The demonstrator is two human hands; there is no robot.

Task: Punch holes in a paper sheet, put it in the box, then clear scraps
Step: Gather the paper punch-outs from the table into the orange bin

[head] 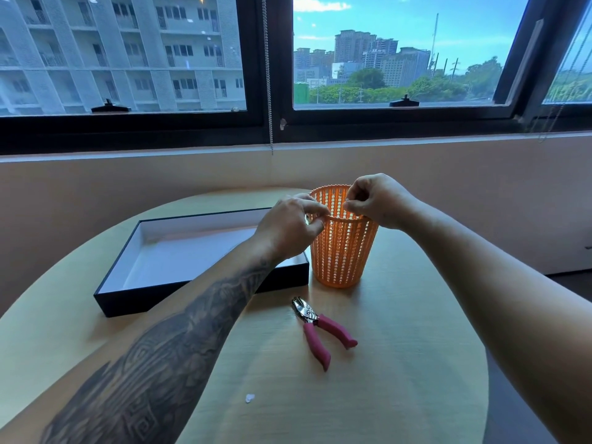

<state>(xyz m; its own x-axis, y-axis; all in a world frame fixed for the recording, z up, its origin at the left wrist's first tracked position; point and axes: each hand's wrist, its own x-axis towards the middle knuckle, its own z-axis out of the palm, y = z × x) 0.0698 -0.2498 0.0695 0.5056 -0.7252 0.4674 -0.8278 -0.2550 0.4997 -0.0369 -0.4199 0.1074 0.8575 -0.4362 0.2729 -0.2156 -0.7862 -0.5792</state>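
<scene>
An orange mesh basket [339, 257] stands upright on the round wooden table [410, 347]. Both hands hover at its mouth. My left hand [288, 232] pinches thumb against fingers just at the near left rim. My right hand [378, 200] is pinched over the opening on the right. Anything between the fingertips is too small to see. To the left lies a shallow black box [128, 302] with a white inside; I cannot tell a sheet from its lining. A pink-handled hole punch [315, 328] rests on the table in front of the basket. One small white scrap [250, 398] lies near the front.
The box touches or nearly touches the basket's left side. A beige wall and a dark-framed window run behind the table. The table's edge curves away at the right, with dark floor beyond.
</scene>
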